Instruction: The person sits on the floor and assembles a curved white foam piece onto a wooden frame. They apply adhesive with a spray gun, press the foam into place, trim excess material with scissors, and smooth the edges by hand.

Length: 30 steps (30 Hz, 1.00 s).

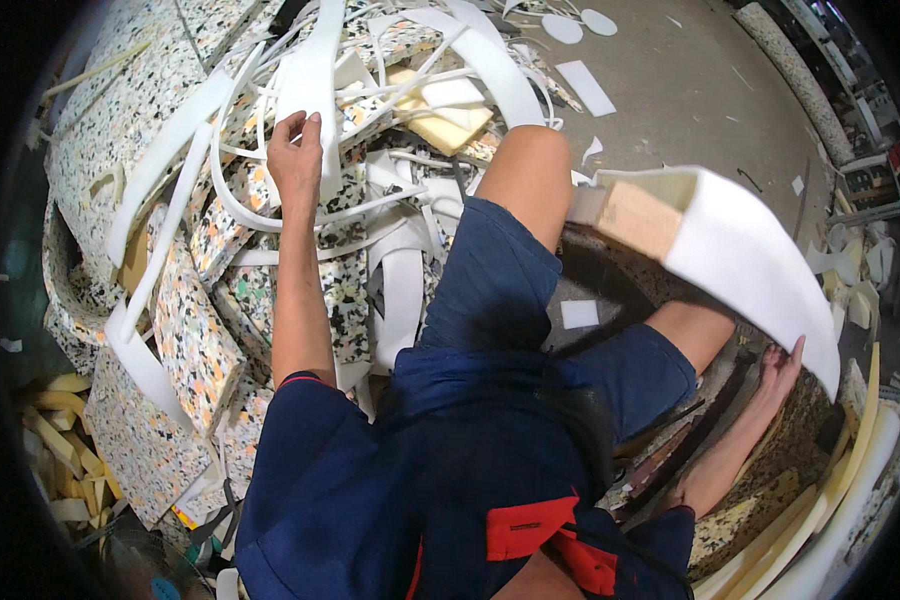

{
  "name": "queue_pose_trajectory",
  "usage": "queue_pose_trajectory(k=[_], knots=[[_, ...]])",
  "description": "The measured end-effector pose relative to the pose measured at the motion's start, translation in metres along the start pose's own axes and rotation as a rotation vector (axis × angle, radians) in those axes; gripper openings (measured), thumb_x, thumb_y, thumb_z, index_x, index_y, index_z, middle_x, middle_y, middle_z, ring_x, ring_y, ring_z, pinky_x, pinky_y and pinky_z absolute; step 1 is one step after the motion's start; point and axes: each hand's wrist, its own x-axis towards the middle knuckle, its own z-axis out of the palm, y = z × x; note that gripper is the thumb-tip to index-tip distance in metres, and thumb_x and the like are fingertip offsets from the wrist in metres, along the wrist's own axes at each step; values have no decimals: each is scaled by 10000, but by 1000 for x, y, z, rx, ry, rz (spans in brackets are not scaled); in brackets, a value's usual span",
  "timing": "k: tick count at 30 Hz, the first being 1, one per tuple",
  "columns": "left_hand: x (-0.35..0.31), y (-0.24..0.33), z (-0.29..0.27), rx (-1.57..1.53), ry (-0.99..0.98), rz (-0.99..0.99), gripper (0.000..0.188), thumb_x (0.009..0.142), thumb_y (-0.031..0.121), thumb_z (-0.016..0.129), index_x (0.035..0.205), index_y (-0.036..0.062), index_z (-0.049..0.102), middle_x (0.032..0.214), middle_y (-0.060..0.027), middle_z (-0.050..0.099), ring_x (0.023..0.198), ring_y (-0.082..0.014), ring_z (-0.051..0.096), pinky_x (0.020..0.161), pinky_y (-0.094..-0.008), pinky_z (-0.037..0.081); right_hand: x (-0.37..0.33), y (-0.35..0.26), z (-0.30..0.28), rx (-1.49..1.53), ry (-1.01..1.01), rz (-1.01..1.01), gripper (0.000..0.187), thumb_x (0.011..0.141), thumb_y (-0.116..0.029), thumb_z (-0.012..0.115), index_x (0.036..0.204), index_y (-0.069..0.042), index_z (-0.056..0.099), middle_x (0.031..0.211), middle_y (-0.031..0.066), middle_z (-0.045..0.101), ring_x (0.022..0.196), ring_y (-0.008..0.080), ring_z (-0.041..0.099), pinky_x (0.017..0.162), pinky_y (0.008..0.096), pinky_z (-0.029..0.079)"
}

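Observation:
On the left, my left hand (296, 155) is raised with its fingers loosely bent and apart. It hovers over a long white foam strip (310, 75) and holds nothing that I can see. On the right, my right hand (778, 372) grips the lower edge of a wide, curved white foam sheet (755, 240). This sheet is slightly blurred and stretches away from a tan wood-coloured block (642, 220), beyond my right knee. My right fingertips are partly hidden at the sheet's edge.
Speckled foam slabs (195, 330) are piled on the left, with thin white foam offcuts (230, 170) tangled over them. Yellow foam scraps (65, 430) lie at the lower left. White pieces (585, 88) are scattered on the grey floor (690, 90). Long foam strips (820, 520) curve along the lower right.

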Motion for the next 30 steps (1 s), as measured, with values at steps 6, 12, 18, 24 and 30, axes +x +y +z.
queue_pose_trajectory(k=[6, 12, 18, 24, 30], knots=[[-7, 13, 4, -243, -84, -66, 419, 931, 244, 724, 1198, -74, 667, 1086, -191, 714, 880, -209, 713, 805, -321, 566, 42, -31, 83, 29, 150, 75, 389, 853, -379, 833, 1010, -98, 615, 681, -3, 466, 510, 127, 376, 476, 309, 293], [-3, 10, -18, -128, -67, 61, 417, 950, 310, 708, 1185, -33, 679, 1036, -130, 736, 913, -208, 733, 780, -323, 565, -10, -39, 108, -59, -30, -41, 373, 900, -331, 798, 1084, -78, 596, 721, 24, 497, 482, 132, 296, 475, 296, 295], [-40, -9, -23, -17, -360, -153, 411, 946, 414, 677, 1025, 15, 734, 847, -117, 750, 766, -195, 730, 722, -376, 559, -74, -16, 60, -36, 68, -20, 431, 894, -369, 801, 1107, -50, 604, 707, 33, 478, 511, 136, 299, 494, 284, 293], [-158, -57, -30, 545, -884, -494, 458, 876, 479, 725, 883, 21, 713, 809, -176, 736, 773, -279, 719, 772, -422, 555, -97, -16, 38, -16, 33, 149, 542, 891, -445, 785, 1148, 0, 612, 676, 35, 474, 557, 123, 342, 503, 260, 289], [-241, -102, -24, 640, -505, -309, 630, 776, 408, 843, 1153, -49, 630, 961, -241, 701, 913, -396, 685, 831, -456, 533, -169, -8, 64, -459, -4, 242, 652, 969, -605, 602, 1184, 10, 634, 878, 80, 698, 618, 116, 524, 535, 244, 403]])
